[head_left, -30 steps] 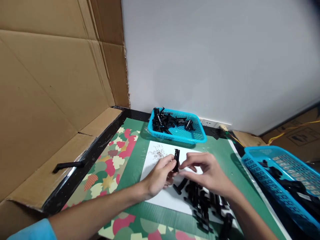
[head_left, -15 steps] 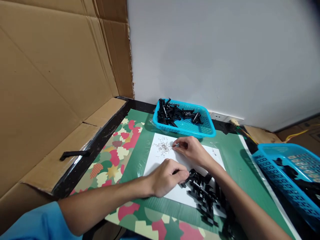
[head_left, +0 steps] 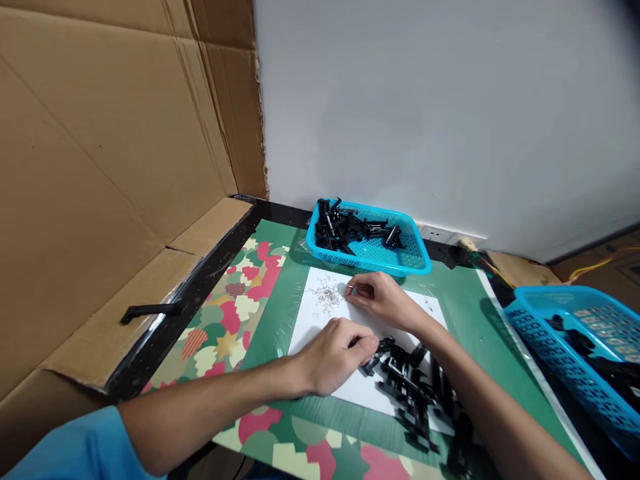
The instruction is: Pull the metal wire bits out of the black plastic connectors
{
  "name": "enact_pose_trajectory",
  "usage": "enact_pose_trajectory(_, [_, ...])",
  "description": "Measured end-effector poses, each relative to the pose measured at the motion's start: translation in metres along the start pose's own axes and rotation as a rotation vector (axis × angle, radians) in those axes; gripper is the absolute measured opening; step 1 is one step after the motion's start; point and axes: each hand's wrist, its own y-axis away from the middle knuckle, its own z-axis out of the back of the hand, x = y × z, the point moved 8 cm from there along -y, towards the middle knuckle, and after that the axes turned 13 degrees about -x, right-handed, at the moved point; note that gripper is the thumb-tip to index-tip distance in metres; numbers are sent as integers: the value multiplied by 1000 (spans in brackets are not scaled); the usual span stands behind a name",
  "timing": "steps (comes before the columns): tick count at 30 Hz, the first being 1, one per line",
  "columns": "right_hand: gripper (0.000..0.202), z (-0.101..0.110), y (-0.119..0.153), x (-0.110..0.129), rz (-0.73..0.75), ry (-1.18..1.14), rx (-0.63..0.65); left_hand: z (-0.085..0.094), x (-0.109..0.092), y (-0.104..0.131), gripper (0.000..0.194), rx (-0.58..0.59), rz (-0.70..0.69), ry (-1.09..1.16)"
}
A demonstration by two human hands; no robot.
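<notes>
My left hand (head_left: 336, 357) is closed at the left end of a pile of black plastic parts (head_left: 407, 390), its fingers pinched round a black part whose shape is mostly hidden. Above and to the right, my right hand (head_left: 381, 298) has thumb and fingers pinched together, with a small shiny bit showing between them, too small to name. Just left of those fingertips, small thin metal pieces (head_left: 329, 295) lie scattered on a white sheet (head_left: 307, 327). The right forearm passes over the right side of the black pile.
Behind the sheet stands a blue basket (head_left: 417, 263) holding black parts. Another blue basket (head_left: 537, 333) with black parts is at the right edge. A black bar (head_left: 150, 311) lies on cardboard at left. A wall socket (head_left: 435, 233) and cables are behind.
Both hands stay in nearly the same places. The right forearm has shifted slightly, and a little more of the black pile shows beside it.
</notes>
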Motion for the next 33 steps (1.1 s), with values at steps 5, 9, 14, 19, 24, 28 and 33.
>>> enact_pose_trajectory(5, [14, 2, 5, 0, 4, -9, 46, 2, -1, 3, 45, -28, -2, 52])
enact_pose_trajectory(9, [11, 9, 11, -6, -19, -74, 46, 19, -4, 3, 36, -208, -18, 232])
enact_pose_trajectory(14, [23, 23, 28, -7, -142, -290, -7, 46, 2, 0, 30, -525, -23, 305])
enact_pose_trajectory(19, [27, 32, 47, 3, -270, -488, -130, 37, 13, -3, 26, -486, 45, 138])
enact_pose_trajectory(24, [35, 20, 55, 2, -340, -631, -168, 26, 16, -4, 25, -405, 39, 97])
enact_pose_trajectory(28, [37, 11, 55, 0, -351, -655, -153, 24, 14, -6, 23, -378, 10, 87])
enact_pose_trajectory(33, [36, 9, 55, 2, -328, -646, -165, 26, 12, -7, 26, -373, 1, 62])
